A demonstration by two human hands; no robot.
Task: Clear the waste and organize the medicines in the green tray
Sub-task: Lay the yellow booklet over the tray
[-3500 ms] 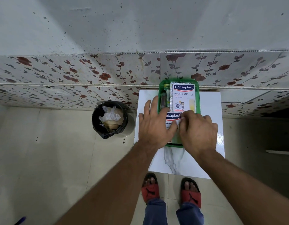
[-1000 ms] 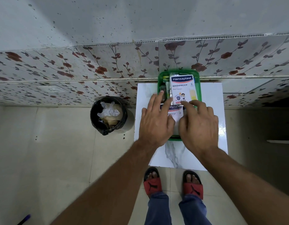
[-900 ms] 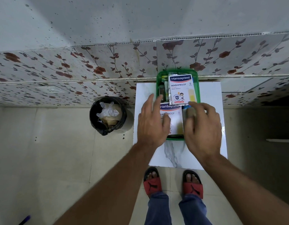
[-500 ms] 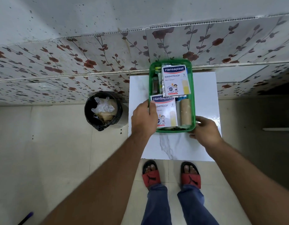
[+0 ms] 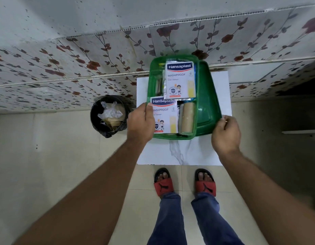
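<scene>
Presently the green tray [image 5: 209, 103] stands on the white marble-patterned table [image 5: 185, 152], its far end against the flowered wall, its long axis running away from the person. It appears tilted, the right side raised, so that the outer wall and underside show on that side. The left hand [image 5: 140, 124] grips the tray's left rim near the front corner, thumb hooked over the edge and touching the nearer plaster packet [image 5: 164, 114]. The right hand [image 5: 225, 131] pinches the front right corner of the rim between thumb and fingers. Both holds are closed on the tray; neither hand carries a loose item.

Inside, the farther plaster packet [image 5: 180, 79] overlaps the nearer one, and a tan bandage roll [image 5: 186, 118] lies lengthwise just beside the nearer packet. Items along the left wall are too obscured to identify. The black bin [image 5: 109, 115], holding crumpled plastic and brown card, stands on the floor to the left, closer to the left hand.

Judgement: contents look sorted; the next move is probably a lift or a levelling of the tray. Both wrists are extended forward, forearms converging. Risk: the tilt could slide the packets leftward.
</scene>
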